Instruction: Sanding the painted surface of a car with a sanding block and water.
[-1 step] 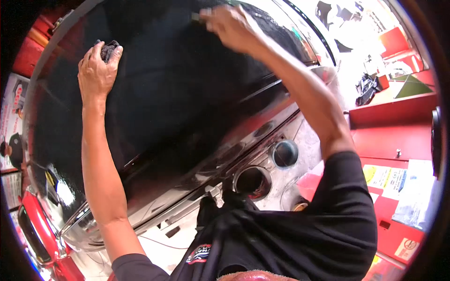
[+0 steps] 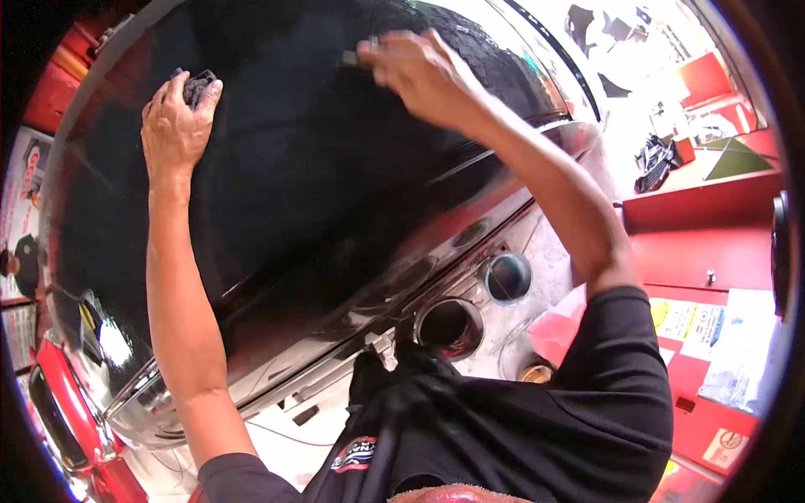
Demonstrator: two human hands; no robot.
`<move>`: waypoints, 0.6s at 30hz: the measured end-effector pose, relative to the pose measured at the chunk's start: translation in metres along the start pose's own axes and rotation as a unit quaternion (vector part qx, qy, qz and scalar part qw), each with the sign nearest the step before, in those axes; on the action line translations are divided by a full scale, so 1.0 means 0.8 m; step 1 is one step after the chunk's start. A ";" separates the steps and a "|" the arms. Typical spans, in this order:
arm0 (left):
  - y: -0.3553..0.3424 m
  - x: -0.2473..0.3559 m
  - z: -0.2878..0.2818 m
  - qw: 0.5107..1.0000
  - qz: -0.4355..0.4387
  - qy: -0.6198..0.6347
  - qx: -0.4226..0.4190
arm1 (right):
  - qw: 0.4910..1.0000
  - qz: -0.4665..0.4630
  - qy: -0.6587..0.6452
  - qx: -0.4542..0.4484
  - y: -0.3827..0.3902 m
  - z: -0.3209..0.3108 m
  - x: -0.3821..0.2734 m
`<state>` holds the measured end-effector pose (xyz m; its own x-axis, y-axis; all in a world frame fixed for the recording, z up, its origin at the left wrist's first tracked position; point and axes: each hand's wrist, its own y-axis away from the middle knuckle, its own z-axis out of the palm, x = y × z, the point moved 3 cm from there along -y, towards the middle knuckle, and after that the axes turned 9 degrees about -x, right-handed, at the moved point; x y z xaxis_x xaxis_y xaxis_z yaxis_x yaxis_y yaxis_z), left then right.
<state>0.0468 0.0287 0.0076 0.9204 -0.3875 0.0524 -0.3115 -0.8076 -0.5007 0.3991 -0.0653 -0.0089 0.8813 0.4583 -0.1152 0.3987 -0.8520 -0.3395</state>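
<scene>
Left hand (image 2: 173, 126) clamps a dark pad (image 2: 198, 85) against the black panel (image 2: 319, 168) near its upper left edge — right hand (image 2: 423, 71) pinches a small grey piece (image 2: 350, 58), top edge.

Red cabinets (image 2: 700, 205), bright daylight

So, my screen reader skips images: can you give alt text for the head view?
Both hands press on a glossy black curved panel: the left hand holds a dark pad, the right hand pinches a small grey piece.
</scene>
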 end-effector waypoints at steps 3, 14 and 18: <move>-0.007 0.021 0.001 1.000 0.013 -0.007 0.011 | 0.998 -0.047 -0.018 0.024 0.054 -0.045 -0.029; 0.000 0.023 0.001 1.000 0.011 0.020 0.010 | 0.993 0.066 -0.091 -0.025 -0.142 0.049 0.127; 0.006 0.017 0.003 0.999 -0.022 0.004 -0.027 | 0.999 -0.028 0.021 0.023 -0.068 0.025 0.080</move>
<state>0.0582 0.0211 0.0037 0.9315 -0.3545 0.0811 -0.2832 -0.8470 -0.4499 0.4283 0.0156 -0.0168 0.8678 0.4936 -0.0567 0.4365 -0.8119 -0.3878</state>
